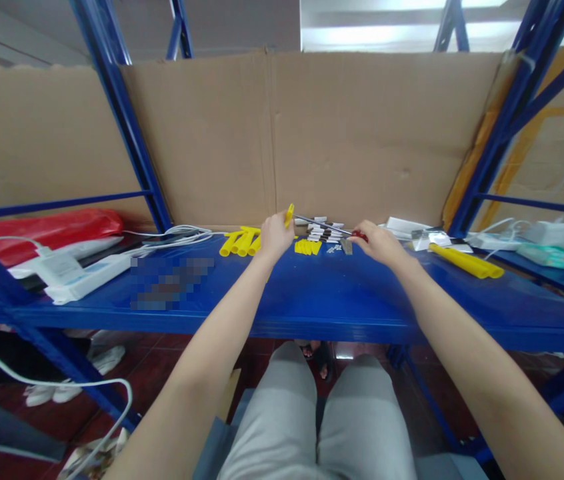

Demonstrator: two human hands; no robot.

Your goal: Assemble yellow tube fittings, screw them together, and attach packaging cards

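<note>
Grey trousers (288,410) are seen nearest the camera, with both bare forearms stretched out over the blue tabletop (332,290). A yellow piece (289,215) is held in the left hand (276,237), near the tabletop's back, with the grip closed around it and one end showing above the fingers. A screwdriver (360,236) is gripped by its red handle in the right hand (379,244); its shaft is pointed leftward at the yellow piece, and whether the two touch cannot be told. Between the hands, small yellow parts (308,247) are laid in a row, with white-and-black sticks (326,233) behind and a grey part (347,247) to the right. Yellow tubes (238,243) are grouped just beside the left hand; longer tubes (467,261) are placed farther right. A power strip (93,277) and a red bag (52,230) are seen at far left.
</note>
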